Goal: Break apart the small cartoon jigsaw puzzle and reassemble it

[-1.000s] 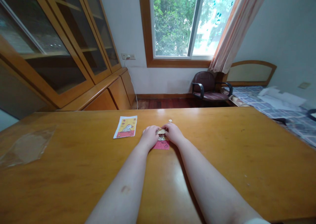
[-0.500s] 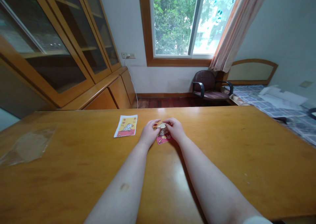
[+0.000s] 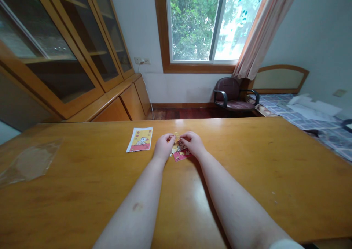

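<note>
looks like a room in a home, part bedroom, part study. has a bed (image 3: 277, 106) with a plaid sheet (image 3: 293, 114) and a wooden headboard (image 3: 277, 81) at right, a pink curtain (image 3: 265, 33) by a window (image 3: 217, 25) facing trees (image 3: 192, 25), a maroon chair (image 3: 231, 91), a glass-doored cabinet (image 3: 82, 62) on the left, a broad wooden table (image 3: 247, 161) in front, and dark red flooring (image 3: 187, 113) beyond.

Bare forearms (image 3: 147, 185), small mark (image 3: 138, 207) on the left, white right sleeve edge (image 3: 286, 244)
</note>
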`<state>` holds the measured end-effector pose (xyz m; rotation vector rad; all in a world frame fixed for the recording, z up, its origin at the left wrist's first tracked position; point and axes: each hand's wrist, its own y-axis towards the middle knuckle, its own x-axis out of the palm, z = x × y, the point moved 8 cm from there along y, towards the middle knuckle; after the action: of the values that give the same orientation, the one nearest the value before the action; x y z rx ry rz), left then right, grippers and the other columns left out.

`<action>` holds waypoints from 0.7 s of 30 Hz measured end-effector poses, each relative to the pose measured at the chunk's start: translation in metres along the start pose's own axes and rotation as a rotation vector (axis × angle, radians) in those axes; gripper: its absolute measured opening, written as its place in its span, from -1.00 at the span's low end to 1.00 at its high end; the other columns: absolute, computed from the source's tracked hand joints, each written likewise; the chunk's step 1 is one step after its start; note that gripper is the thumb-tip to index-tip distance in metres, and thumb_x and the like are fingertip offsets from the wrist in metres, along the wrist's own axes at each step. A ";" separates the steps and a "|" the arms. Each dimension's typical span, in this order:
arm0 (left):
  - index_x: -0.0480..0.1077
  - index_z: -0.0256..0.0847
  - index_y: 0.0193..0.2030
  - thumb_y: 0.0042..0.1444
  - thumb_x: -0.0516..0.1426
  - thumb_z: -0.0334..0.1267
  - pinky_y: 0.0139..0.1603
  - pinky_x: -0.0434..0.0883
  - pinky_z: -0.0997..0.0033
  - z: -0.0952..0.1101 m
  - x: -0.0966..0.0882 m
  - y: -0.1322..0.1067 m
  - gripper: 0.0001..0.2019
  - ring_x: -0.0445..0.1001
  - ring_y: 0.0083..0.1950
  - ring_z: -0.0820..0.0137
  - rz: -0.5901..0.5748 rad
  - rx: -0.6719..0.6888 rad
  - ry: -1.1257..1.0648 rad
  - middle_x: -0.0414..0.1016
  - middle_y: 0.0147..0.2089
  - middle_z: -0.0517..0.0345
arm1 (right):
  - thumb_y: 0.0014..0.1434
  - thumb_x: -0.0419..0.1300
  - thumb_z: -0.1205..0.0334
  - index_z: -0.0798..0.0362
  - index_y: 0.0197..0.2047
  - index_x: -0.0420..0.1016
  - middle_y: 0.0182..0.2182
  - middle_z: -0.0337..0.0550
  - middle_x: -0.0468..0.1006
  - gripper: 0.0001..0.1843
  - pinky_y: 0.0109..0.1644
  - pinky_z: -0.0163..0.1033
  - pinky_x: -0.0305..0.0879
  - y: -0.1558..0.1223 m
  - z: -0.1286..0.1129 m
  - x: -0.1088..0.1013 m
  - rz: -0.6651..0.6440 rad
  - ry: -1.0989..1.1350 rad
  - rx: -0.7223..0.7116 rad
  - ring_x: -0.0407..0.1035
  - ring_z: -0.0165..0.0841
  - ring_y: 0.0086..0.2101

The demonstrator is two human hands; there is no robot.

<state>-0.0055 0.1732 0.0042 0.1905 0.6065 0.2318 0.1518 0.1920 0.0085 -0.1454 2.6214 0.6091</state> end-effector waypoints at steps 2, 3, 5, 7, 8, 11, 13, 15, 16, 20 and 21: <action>0.50 -0.23 -0.30 0.08 0.08 -0.15 -0.25 0.41 0.39 -0.003 0.001 0.000 -0.76 0.49 -0.31 0.32 -0.008 -0.023 0.013 0.57 -0.35 0.08 | 0.04 0.17 0.38 0.02 -0.35 0.56 -0.37 -0.20 0.54 -0.85 -0.12 -0.23 0.32 0.000 0.003 0.001 -0.008 -0.018 0.019 0.40 -0.36 -0.29; 0.50 -0.23 -0.31 0.07 0.09 -0.15 -0.27 0.40 0.40 -0.004 0.002 0.000 -0.77 0.49 -0.33 0.33 -0.010 -0.027 0.018 0.56 -0.37 0.08 | 0.04 0.17 0.38 0.01 -0.35 0.56 -0.37 -0.20 0.54 -0.84 -0.13 -0.23 0.32 0.000 0.005 0.001 -0.005 -0.024 0.027 0.40 -0.36 -0.29; 0.50 -0.23 -0.31 0.06 0.10 -0.16 -0.26 0.41 0.39 -0.006 0.005 0.001 -0.78 0.49 -0.33 0.33 -0.010 -0.028 -0.003 0.56 -0.37 0.08 | 0.05 0.15 0.37 0.01 -0.34 0.57 -0.36 -0.20 0.54 -0.83 -0.12 -0.23 0.32 0.001 0.009 0.001 0.015 -0.023 0.033 0.40 -0.36 -0.29; 0.49 -0.23 -0.28 0.05 0.11 -0.18 -0.23 0.42 0.39 -0.008 0.007 0.001 -0.79 0.50 -0.31 0.33 -0.012 -0.027 -0.051 0.57 -0.35 0.08 | 0.07 0.15 0.34 0.01 -0.34 0.57 -0.36 -0.20 0.55 -0.84 -0.11 -0.22 0.32 0.001 0.011 -0.001 0.040 -0.007 0.032 0.41 -0.36 -0.29; 0.49 -0.24 -0.26 0.05 0.11 -0.19 -0.22 0.42 0.39 -0.009 0.007 0.001 -0.79 0.50 -0.30 0.33 -0.013 -0.032 -0.071 0.57 -0.33 0.08 | 0.07 0.15 0.32 0.01 -0.33 0.57 -0.35 -0.20 0.55 -0.85 -0.11 -0.22 0.32 0.002 0.012 -0.002 0.053 0.004 0.031 0.41 -0.36 -0.29; 0.49 -0.23 -0.22 0.05 0.10 -0.23 -0.20 0.43 0.38 -0.011 0.006 0.001 -0.79 0.50 -0.29 0.33 -0.020 -0.057 -0.063 0.57 -0.32 0.08 | 0.08 0.15 0.26 0.02 -0.32 0.56 -0.34 -0.18 0.56 -0.84 -0.12 -0.22 0.34 0.002 0.013 -0.006 0.101 0.063 0.038 0.41 -0.35 -0.28; 0.50 -0.22 -0.21 0.06 0.09 -0.25 -0.15 0.43 0.34 -0.010 0.004 0.001 -0.79 0.50 -0.24 0.32 -0.017 -0.063 -0.011 0.56 -0.28 0.06 | 0.07 0.16 0.23 0.02 -0.32 0.56 -0.33 -0.18 0.56 -0.84 -0.14 -0.23 0.35 0.002 0.013 -0.010 0.145 0.120 0.062 0.42 -0.35 -0.29; 0.49 -0.21 -0.15 0.06 0.10 -0.26 -0.06 0.42 0.30 -0.008 0.001 0.001 -0.76 0.49 -0.15 0.29 -0.004 -0.058 0.049 0.55 -0.17 0.01 | 0.05 0.17 0.21 0.03 -0.32 0.56 -0.33 -0.18 0.56 -0.84 -0.17 -0.25 0.36 0.001 0.015 -0.013 0.189 0.192 0.097 0.42 -0.35 -0.30; 0.47 -0.22 -0.10 0.05 0.11 -0.27 -0.02 0.40 0.29 -0.007 0.001 0.000 -0.73 0.49 -0.10 0.28 0.001 -0.057 0.065 0.53 -0.10 -0.02 | 0.04 0.17 0.21 0.03 -0.32 0.56 -0.33 -0.18 0.56 -0.83 -0.17 -0.25 0.36 0.001 0.016 -0.015 0.209 0.234 0.114 0.42 -0.35 -0.30; 0.38 -0.23 0.06 0.06 0.14 -0.27 0.06 0.38 0.27 -0.008 0.007 0.000 -0.61 0.46 -0.01 0.27 -0.037 -0.072 0.021 0.44 0.07 -0.09 | 0.02 0.18 0.21 0.04 -0.33 0.54 -0.35 -0.17 0.56 -0.84 -0.15 -0.24 0.38 0.000 0.019 -0.023 0.311 0.380 0.127 0.43 -0.35 -0.29; 0.37 -0.23 0.08 0.06 0.14 -0.27 0.07 0.37 0.26 -0.008 0.009 0.000 -0.60 0.46 0.00 0.27 -0.041 -0.070 0.002 0.44 0.07 -0.08 | 0.01 0.19 0.20 0.04 -0.34 0.54 -0.35 -0.17 0.56 -0.85 -0.14 -0.24 0.39 -0.001 0.019 -0.027 0.351 0.400 0.117 0.43 -0.35 -0.28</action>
<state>-0.0032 0.1766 -0.0066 0.1098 0.6026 0.2128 0.1833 0.1998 0.0050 0.2617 3.0943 0.5861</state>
